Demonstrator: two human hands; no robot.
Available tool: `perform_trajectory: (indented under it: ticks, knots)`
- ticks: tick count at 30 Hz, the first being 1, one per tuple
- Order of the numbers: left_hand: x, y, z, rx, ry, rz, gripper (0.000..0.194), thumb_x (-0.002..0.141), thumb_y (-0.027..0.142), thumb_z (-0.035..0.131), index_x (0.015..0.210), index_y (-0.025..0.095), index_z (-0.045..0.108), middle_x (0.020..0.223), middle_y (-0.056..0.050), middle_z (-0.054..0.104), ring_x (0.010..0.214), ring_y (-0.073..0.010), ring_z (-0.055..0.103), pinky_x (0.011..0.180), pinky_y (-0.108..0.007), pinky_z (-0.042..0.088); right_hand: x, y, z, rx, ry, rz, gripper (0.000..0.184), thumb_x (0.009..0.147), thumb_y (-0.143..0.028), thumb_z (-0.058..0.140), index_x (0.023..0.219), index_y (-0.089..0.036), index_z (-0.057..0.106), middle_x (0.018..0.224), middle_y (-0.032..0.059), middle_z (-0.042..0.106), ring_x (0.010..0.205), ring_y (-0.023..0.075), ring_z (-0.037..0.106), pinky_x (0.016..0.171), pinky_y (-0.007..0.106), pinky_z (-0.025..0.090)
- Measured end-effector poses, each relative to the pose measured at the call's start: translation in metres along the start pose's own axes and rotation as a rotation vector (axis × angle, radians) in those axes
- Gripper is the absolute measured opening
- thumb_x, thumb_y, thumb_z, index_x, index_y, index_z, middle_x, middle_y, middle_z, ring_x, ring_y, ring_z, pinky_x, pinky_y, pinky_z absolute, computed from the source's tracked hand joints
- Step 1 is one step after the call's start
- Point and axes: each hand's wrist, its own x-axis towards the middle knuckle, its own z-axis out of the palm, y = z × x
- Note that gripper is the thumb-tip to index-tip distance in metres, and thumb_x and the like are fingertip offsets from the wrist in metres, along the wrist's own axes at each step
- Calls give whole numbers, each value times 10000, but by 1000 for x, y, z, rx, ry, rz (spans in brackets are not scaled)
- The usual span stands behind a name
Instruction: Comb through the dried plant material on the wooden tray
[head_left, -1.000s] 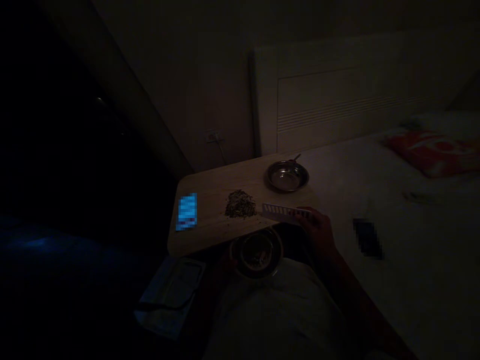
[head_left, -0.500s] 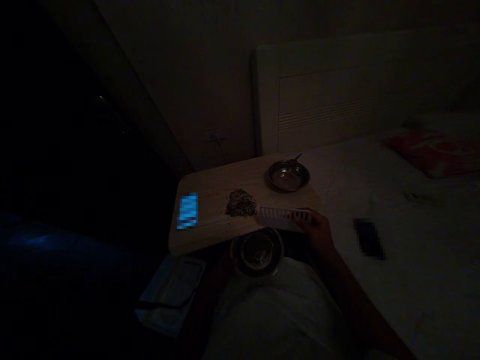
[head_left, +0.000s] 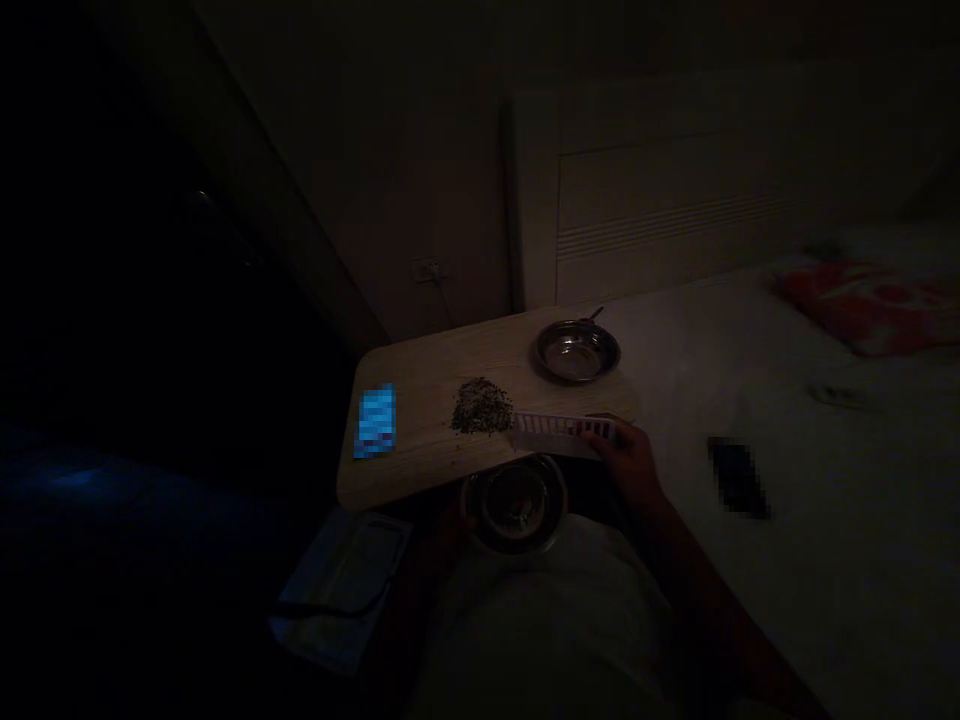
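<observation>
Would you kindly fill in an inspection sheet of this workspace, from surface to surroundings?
Surface: wood-grained table, dimly lit; a few specks near its front edge.
Job's things: heap of dark bits on the table; pale slotted strip at its right side; bowl below the front edge, contents unclear.
Clutter: metal dish at the far right; glowing blue item at left, blurred.
Hands: right hand grips the strip; left hand at the bowl's left rim, grip too dark to tell.
Cables: cord at a wall socket.
Surroundings: bed and headboard at right.
</observation>
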Motion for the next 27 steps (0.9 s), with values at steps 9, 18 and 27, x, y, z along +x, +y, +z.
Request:
perform_trajectory:
  ticks: [9,18,27]
  knots:
    - [-3,5,4,-15,-32,22,690,741,381,791,1388,273,577,1530,-61,488,1496,-360,237,1233,-510,145,0,0,2,2,34,-6,224,787,-401,737,914,-216,748,875,34,759,807,230,692,748,339,537]
    - [-1,0,3,-36,-70,14,768,750,431,776,1450,265,505,1553,-77,453,1510,-360,179,1234,-524,118,5,-4,10,-33,195,-97,214,871,-377,640,991,-209,695,962,55,750,887,227,682,815,345,525]
    - [2,-10,-13,7,-61,16,701,760,393,780,1412,274,551,1553,-82,452,1486,-379,248,1225,-559,135,10,-15,27,-143,27,-153,203,920,-352,578,1002,-216,705,967,49,753,896,228,687,814,331,515]
